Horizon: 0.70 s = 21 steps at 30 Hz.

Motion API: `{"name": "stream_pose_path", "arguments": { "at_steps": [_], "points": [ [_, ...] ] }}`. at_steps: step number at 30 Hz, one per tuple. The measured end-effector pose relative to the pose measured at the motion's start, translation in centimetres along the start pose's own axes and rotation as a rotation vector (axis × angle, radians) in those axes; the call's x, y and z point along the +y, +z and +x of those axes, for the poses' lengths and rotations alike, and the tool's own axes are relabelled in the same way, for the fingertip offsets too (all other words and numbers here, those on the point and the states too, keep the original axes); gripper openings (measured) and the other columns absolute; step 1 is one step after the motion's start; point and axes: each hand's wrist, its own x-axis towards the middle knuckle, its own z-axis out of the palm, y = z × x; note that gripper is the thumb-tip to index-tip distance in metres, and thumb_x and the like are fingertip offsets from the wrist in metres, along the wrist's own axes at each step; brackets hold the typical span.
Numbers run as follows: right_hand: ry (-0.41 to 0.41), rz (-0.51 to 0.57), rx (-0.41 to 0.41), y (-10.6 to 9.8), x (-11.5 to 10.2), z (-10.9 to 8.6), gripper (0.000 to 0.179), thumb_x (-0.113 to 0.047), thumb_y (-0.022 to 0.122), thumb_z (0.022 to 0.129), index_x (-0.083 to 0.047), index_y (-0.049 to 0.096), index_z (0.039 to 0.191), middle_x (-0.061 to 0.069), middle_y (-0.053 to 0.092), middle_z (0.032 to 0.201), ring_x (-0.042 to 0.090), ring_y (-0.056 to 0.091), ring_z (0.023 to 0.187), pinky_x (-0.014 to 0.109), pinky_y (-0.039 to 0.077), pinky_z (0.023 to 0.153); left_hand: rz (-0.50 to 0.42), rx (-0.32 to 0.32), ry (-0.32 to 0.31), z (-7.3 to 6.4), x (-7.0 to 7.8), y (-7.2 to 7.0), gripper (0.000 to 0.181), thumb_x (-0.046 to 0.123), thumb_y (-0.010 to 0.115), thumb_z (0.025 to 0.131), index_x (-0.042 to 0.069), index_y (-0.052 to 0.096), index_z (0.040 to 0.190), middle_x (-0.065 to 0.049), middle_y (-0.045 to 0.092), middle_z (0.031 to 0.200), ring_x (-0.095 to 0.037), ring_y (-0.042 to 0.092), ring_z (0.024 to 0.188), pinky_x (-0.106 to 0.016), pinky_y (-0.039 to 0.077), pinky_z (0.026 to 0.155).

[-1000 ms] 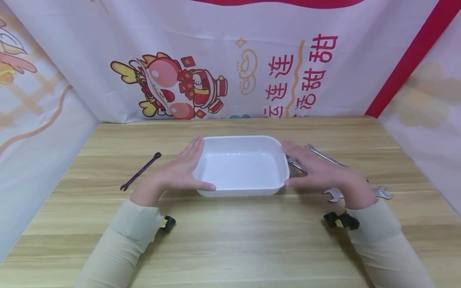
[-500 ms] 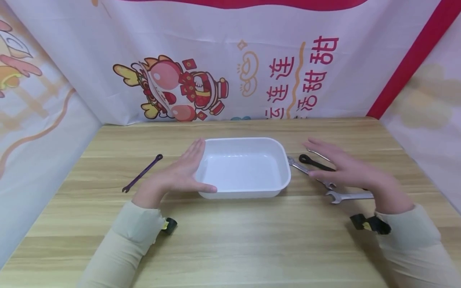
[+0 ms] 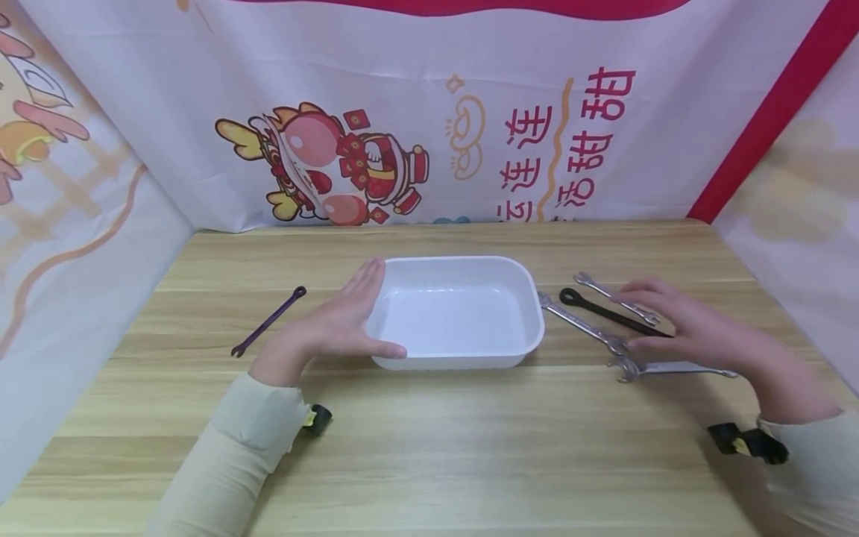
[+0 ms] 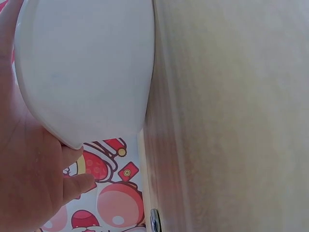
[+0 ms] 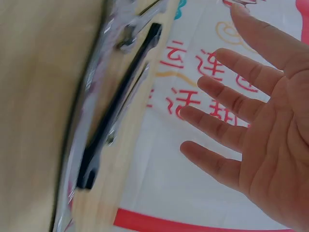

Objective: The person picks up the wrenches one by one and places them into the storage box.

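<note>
1. While our left hand braces the left end of the white, glossy, rounded-rectangle tray, its fingers run straight along the far corner and its thumb lies over the near rim. We can't tell how hard it presses.
2. Tray sits mid-bench, upright, hollow side up, on the pale wood-grain bench.
3. Our right hand hangs over the wrenches on the right, fingers spread and extended, nothing in its grasp. Right wrist view shows no contact.
4. Under or near it we have: the long black ring-ended metal wrench; the slim silver metal wrench on its far side, partly covered by our fingers; the wide-headed silver metal wrench nearest us; and the longer silver metal wrench running up to the tray's right side. Touching the tray or just beside it, we can't tell.
5. Thin purple metal wrench lies alone, left of the tray.
6. Handling, our read: tray looks like light, fairly stiff plastic, slick, easily shoved; hold it by opposite rims. Wrenches should be rigid, dense for their size, not fragile, smooth enough to slip. We'd pinch each mid-shank for balance, fingertips under the edge since they lie flat.
</note>
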Motion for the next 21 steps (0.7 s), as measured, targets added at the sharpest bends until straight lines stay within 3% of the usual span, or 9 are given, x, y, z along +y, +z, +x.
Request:
{"name": "stream_pose_path", "arguments": {
  "at_steps": [4,6,10,16,21],
  "points": [
    [-0.025,-0.123,0.032,0.5,1.3,-0.7,0.05,-0.024,0.087,0.075,-0.017,0.067,0.12,0.001,0.057,0.123,0.017,0.054,0.109,0.034,0.053,0.088,-0.007,0.001,0.005,-0.1,0.0,0.0,0.14,0.082,0.068,0.066,0.019,-0.016,0.158,0.002,-0.019,0.167,-0.02,-0.013,0.156,-0.053,0.011,0.125],
    [-0.028,-0.166,0.033,0.7,1.9,-1.0,0.044,-0.025,0.089,0.073,-0.02,0.07,0.112,-0.002,0.058,0.116,0.014,0.054,0.103,0.029,0.052,0.084,-0.012,-0.001,0.003,-0.1,0.0,0.0,0.14,0.081,0.069,0.066,0.018,-0.016,0.158,0.002,-0.019,0.167,-0.02,-0.013,0.156,-0.053,0.011,0.125],
    [-0.007,-0.182,0.011,0.9,2.8,-1.8,0.038,-0.029,0.089,0.072,-0.024,0.07,0.106,-0.007,0.059,0.107,0.009,0.052,0.096,0.028,0.051,0.079,-0.018,-0.005,-0.002,-0.2,0.1,-0.1,0.14,0.079,0.071,0.067,0.018,-0.016,0.158,0.003,-0.02,0.167,-0.02,-0.014,0.156,-0.053,0.01,0.125],
    [-0.057,-0.172,0.023,1.3,3.9,-2.6,0.034,-0.018,0.089,0.071,-0.022,0.07,0.098,-0.01,0.055,0.095,0.001,0.046,0.084,0.023,0.047,0.069,-0.016,0.002,0.004,-0.2,0.1,-0.1,0.139,0.075,0.073,0.069,0.015,-0.014,0.159,0.0,-0.019,0.167,-0.022,-0.013,0.156,-0.053,0.01,0.125],
    [-0.058,-0.148,-0.003,1.7,4.6,-2.9,0.032,-0.017,0.089,0.071,-0.026,0.068,0.093,-0.012,0.053,0.092,-0.002,0.045,0.082,0.022,0.048,0.068,-0.009,-0.004,-0.001,-0.1,0.2,-0.1,0.14,0.081,0.07,0.066,0.018,-0.016,0.158,0.003,-0.02,0.167,-0.02,-0.014,0.156,-0.052,0.01,0.126]
  ]
}}
